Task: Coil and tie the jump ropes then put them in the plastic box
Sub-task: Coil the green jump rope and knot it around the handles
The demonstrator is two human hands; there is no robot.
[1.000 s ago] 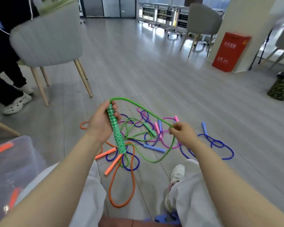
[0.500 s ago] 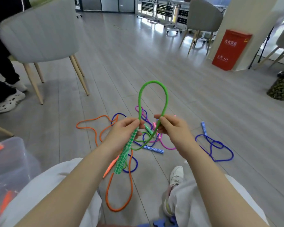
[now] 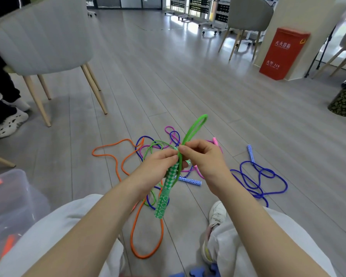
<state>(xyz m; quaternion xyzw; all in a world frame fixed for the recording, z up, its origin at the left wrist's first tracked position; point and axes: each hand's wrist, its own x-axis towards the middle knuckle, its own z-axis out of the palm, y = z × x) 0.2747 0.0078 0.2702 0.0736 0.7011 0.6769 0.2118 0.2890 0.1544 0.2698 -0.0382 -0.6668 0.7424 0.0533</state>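
The left hand (image 3: 158, 166) is gripping the green rope (image 3: 196, 126) at the top of its handle (image 3: 166, 192), fingers curled round it. The handle, green with a white diamond pattern, is hanging down below those fingers. The right hand (image 3: 204, 158) is pinching the cord just beside the left fingertips, and a narrow loop of ridged green cord is sticking up beyond both hands. More green cord is trailing down to the floor (image 3: 168, 76) under the hands. Beneath and beyond the fingers, orange (image 3: 146, 254), blue (image 3: 268, 180) and pink (image 3: 169, 128) ropes are lying tangled on grey planks. A clear plastic box (image 3: 12, 206) is sitting well left of the left hand. Grey chairs (image 3: 42, 35) and a red cabinet (image 3: 282, 54) are standing farther off.
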